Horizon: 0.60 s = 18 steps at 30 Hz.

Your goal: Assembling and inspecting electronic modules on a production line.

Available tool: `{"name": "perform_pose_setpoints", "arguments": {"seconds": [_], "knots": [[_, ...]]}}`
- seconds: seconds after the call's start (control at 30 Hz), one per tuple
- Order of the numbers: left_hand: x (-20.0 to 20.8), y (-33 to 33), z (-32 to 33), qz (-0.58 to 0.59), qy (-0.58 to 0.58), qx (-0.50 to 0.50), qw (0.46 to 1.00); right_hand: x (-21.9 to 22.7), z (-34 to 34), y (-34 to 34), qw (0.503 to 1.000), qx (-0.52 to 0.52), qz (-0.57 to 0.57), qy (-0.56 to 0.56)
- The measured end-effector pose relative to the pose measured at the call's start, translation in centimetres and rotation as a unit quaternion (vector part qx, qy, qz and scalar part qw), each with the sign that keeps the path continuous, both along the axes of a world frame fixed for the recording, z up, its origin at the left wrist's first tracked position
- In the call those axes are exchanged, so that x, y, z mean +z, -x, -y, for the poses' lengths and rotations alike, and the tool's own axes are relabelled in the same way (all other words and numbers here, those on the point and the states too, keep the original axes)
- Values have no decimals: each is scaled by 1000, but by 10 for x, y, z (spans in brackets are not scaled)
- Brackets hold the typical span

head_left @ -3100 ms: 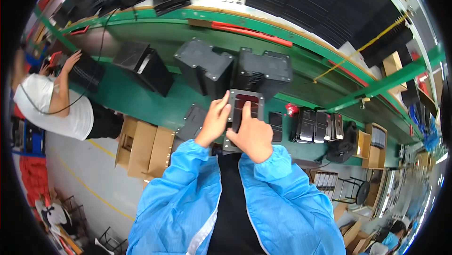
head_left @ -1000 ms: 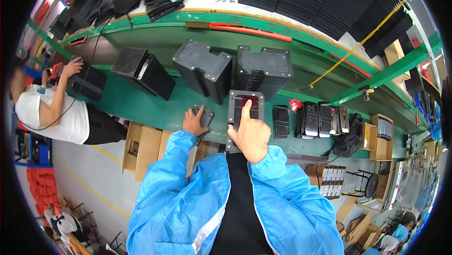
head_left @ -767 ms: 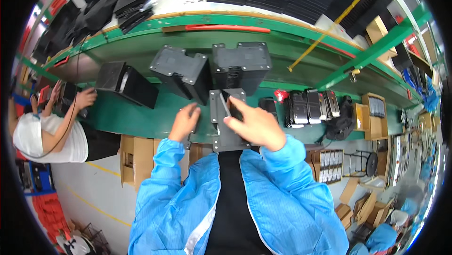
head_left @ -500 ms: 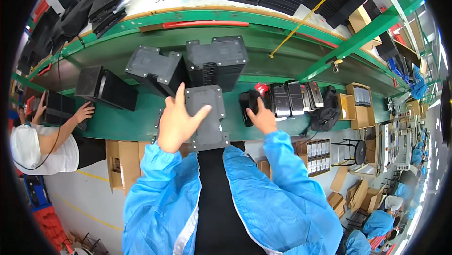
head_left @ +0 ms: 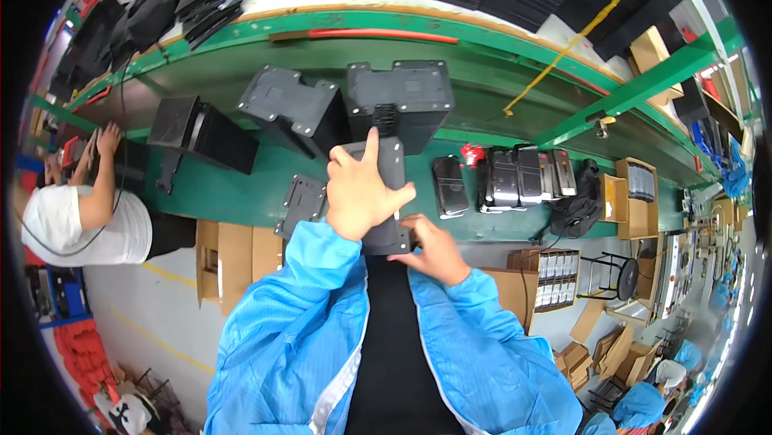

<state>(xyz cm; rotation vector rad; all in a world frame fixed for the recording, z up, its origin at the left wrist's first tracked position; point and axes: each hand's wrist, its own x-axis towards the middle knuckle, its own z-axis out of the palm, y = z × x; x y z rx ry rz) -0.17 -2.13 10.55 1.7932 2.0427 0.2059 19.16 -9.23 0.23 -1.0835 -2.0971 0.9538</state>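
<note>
Directly before me stands a black housing with a dark grey end plate (head_left: 392,163) facing up, screw holes at its corners. My left hand (head_left: 358,194) lies over this plate, fingers spread and thumb pointing right. At the near right corner of the housing, my right hand (head_left: 438,252) has its thumb and curled fingers around the edge. Another dark bracket plate (head_left: 303,203) lies left of the housing, partly behind my left arm. A black pouch-like item (head_left: 450,186) rests on the bench, right of my hands.
Two black housings (head_left: 293,101) (head_left: 402,89) stand farther back, and another (head_left: 205,137) to the left. Dark boxed units (head_left: 505,178), a black bag (head_left: 577,202) and a carton (head_left: 641,206) line the right. A co-worker (head_left: 88,214) works at left. A green shelf beam (head_left: 643,77) crosses overhead.
My right hand has left the black pouch-like item and moved left to the housing's near corner. My left hand has shifted farther over the plate. The view has turned slightly left.
</note>
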Motion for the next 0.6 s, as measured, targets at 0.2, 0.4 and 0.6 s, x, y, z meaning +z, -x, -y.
{"name": "perform_pose_setpoints", "arguments": {"seconds": [0.2,0.4,0.6], "knots": [[-68,141,-7,641,18,-18,767,45,-16,15,991,11,112,72],[-206,177,24,-121,24,-19,992,72,-18,107,930,-130,341,-46],[-256,175,38,-103,-53,35,993,72,-29,125,881,-132,453,-28]]}}
